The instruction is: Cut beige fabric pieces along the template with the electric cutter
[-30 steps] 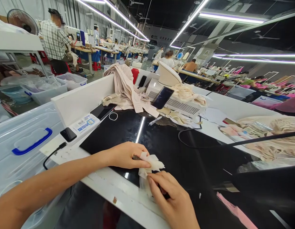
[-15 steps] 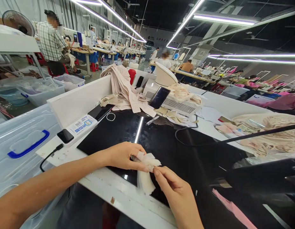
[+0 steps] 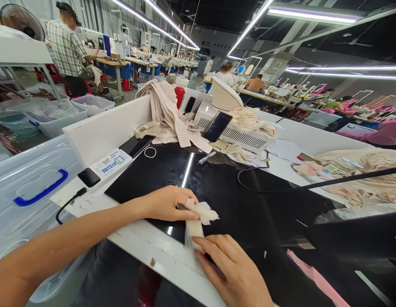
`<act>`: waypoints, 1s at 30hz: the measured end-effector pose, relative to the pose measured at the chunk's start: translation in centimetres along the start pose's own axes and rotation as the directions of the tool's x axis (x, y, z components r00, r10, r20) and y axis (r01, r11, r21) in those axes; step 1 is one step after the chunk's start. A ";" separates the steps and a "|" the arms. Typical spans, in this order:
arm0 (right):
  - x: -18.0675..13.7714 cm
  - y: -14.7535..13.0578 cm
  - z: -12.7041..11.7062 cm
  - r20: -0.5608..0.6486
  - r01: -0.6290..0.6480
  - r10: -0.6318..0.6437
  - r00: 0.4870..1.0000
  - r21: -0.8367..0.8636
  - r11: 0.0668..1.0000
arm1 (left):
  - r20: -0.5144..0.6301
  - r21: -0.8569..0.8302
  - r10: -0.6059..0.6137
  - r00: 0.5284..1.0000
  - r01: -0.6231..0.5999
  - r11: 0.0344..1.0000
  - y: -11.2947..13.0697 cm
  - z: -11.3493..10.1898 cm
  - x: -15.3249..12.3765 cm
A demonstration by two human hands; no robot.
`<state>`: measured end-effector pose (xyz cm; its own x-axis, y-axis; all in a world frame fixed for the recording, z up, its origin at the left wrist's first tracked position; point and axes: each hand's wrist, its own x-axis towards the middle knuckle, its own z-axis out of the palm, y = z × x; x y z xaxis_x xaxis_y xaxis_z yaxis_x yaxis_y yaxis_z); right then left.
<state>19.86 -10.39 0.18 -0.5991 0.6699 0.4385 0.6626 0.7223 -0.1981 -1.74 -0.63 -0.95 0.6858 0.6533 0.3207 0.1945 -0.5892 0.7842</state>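
The left hand point(image 3: 170, 205) pinches a bundle of pale cloth strips point(image 3: 208, 213) over the near edge of the black-topped desk point(image 3: 249, 209); the right hand point(image 3: 231, 266) has its fingertips on the hanging lower part. A pink strip point(image 3: 315, 277) lies to the right. Farther back, a phone point(image 3: 217, 126) leans against a white machine point(image 3: 246, 138), beside draped pale fabric point(image 3: 167, 113). At far left, a person in a checked shirt point(image 3: 65, 49) sits near a fan point(image 3: 20, 22).

Passage lay across the black worktop point(image 3: 230, 194) beyond the cream strips point(image 3: 205, 213). A vented housing point(image 3: 241, 138) (phone point(image 3: 217, 126) propped before it) obstructed the far side; a black cable point(image 3: 265, 191) crossed the right side.
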 end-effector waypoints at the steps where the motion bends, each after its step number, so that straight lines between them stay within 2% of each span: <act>1: 0.0 -0.1 0.1 0.003 0.020 -0.020 1.000 -0.038 0.999 | -0.001 0.000 -0.002 1.000 0.002 1.000 0.0 0.0 0.0; 5: 0.1 -0.2 0.4 -0.001 0.088 -0.090 0.996 -0.164 0.983 | -0.005 -0.001 -0.001 1.000 0.001 1.000 0.0 0.0 0.0; 8: 0.2 -0.3 0.5 0.014 0.092 -0.091 0.996 -0.198 0.976 | -0.003 -0.002 0.009 1.000 -0.009 1.000 0.1 0.0 0.0; 16: 0.1 -0.4 0.4 0.023 0.050 -0.048 0.999 -0.129 0.990 | -0.001 0.010 0.011 1.000 -0.011 1.000 0.0 0.0 0.1; 18: -0.1 -0.4 0.6 0.017 -0.003 0.004 1.000 -0.054 0.999 | -0.001 0.010 0.012 1.000 -0.012 1.000 -0.1 0.0 0.0; 20: -0.2 -0.3 0.7 0.000 -0.108 0.108 0.994 0.065 0.992 | -0.002 0.010 0.014 1.000 -0.014 1.000 -0.1 0.0 0.0; 23: -0.1 0.1 0.5 -0.012 -0.318 0.334 0.943 0.271 0.908 | 0.004 0.013 0.024 1.000 -0.024 1.000 -0.1 0.0 -0.1; 26: 0.3 0.3 0.1 0.001 -0.491 0.536 0.844 0.404 0.772 | 0.017 0.018 0.035 0.999 -0.035 0.999 0.1 -0.2 -0.1; 28: 0.7 0.3 -0.1 0.001 -0.558 0.628 0.778 0.462 0.690 | 0.030 0.018 0.041 0.999 -0.042 0.999 0.2 -0.3 -0.1; 30: 1.0 0.1 -0.1 0.009 -0.589 0.675 0.738 0.498 0.637 | 0.042 0.015 0.044 0.998 -0.045 0.999 0.2 -0.3 -0.1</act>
<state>19.43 -9.67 0.67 0.0007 0.9833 0.1819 0.5511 0.1514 -0.8206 -1.95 -0.66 -0.63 0.7229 0.6057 0.3324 0.1741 -0.6253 0.7607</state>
